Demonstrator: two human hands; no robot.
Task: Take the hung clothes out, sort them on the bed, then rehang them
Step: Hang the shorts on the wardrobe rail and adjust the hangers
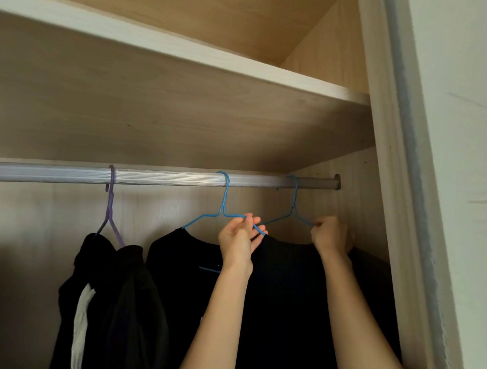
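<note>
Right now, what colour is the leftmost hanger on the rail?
Purple; the thin purple hanger shows best in head view.

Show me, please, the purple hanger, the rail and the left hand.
purple hanger [109,207]: head view, on its neck.
rail [168,178]: head view, bare middle stretch.
left hand [235,237]: head view, back of the hand.
</note>
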